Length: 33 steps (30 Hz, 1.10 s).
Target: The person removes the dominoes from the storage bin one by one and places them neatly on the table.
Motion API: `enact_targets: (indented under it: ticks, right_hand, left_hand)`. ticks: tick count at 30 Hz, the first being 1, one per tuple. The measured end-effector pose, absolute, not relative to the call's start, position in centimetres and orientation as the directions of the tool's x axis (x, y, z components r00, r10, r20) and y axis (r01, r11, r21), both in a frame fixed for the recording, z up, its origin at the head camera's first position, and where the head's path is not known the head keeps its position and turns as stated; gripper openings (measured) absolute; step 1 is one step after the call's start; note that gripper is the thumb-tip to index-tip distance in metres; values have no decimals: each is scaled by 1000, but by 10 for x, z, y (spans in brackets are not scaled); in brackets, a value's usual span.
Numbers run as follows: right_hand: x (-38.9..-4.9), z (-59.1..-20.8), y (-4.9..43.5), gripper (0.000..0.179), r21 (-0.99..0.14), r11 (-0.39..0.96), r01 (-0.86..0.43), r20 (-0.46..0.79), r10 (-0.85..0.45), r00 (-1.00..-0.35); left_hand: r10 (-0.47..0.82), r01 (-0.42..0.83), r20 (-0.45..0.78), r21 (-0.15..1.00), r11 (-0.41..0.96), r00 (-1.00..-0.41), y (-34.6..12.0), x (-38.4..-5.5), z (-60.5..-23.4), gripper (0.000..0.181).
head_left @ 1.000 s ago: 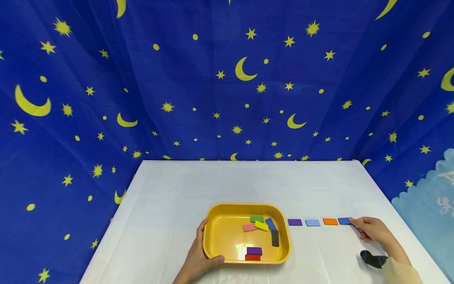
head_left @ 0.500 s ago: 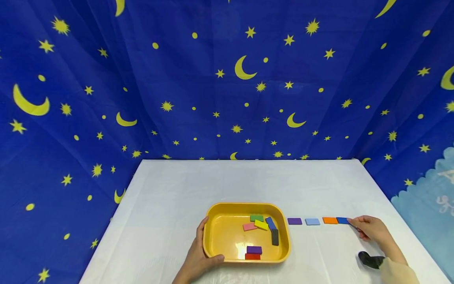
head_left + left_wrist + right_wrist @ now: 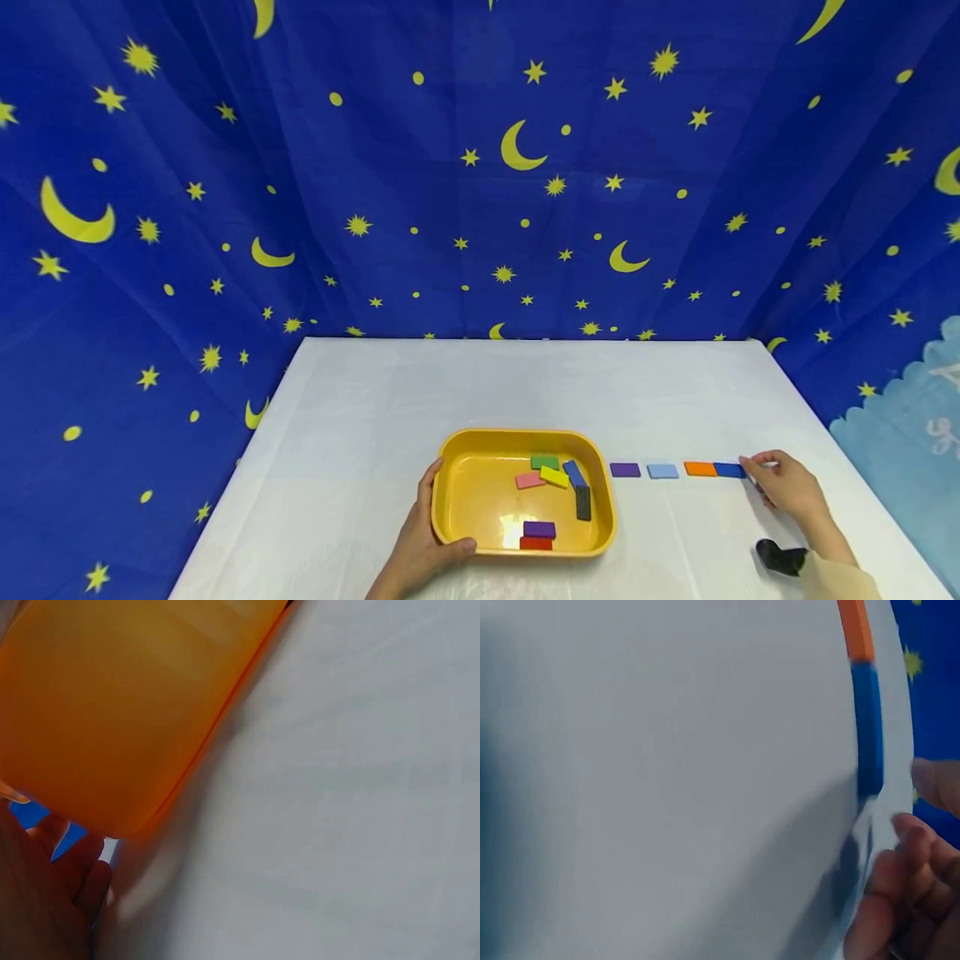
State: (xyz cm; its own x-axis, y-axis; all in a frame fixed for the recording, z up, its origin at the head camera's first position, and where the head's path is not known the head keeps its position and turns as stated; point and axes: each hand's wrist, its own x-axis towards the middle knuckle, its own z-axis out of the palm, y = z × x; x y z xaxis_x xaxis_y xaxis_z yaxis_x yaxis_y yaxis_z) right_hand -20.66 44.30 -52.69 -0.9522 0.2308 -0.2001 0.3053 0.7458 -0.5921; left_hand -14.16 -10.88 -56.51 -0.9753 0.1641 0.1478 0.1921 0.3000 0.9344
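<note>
Four tiles laid just left of my parted, empty right hand; seven tiles remain in yellow tray my left hand grips.

Person's left hand: in a hold. Left thumb points right of the palm, left fingers reach forward of it; wide C between them. Left wrist bare, just behind the hand. Right hand: right thumb clear of the right fingers, small gap at the tips, fingers loosely curled. Right forearm angles back and right of that hand, bare down to a cream fabric sleeve. Hands well apart.
</note>
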Motion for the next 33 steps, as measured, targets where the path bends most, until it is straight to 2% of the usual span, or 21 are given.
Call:
enact_targets:
  ticks: [3, 7, 14, 19, 25, 29, 33]
  right_hand:
    - [-208, -517, 427, 59, -542, 811, 219, -83, 208, -975]
    - [-215, -500, 399, 48, -520, 851, 65, 44, 103, -994]
    - [-230, -472, 339, 26, -513, 837, -189, 138, -138, -981]
    - [-235, -458, 293, 15, -521, 781, -345, 89, -352, -932]
    - [-234, -445, 238, 12, -531, 689, -493, 5, -579, -815]
    - [-235, -441, 204, 17, -503, 645, -575, -32, -679, -733]
    - [-236, -443, 174, 26, -454, 639, -621, -159, -744, -649]
  left_hand:
    - [164, 188, 145, 937, 295, -976, -108, -142, -566, 111]
    - [168, 195, 151, 937, 291, -974, -108, -142, -566, 111]
    - [174, 205, 160, 936, 285, -972, -107, -142, -566, 111]
    - [171, 198, 153, 936, 292, -973, -107, -142, -566, 110]
    - [176, 214, 164, 923, 319, -971, -107, -141, -567, 110]
    - [177, 226, 176, 918, 325, -968, -108, -141, -566, 110]
    - [177, 230, 180, 916, 328, -968, -109, -141, -566, 111]
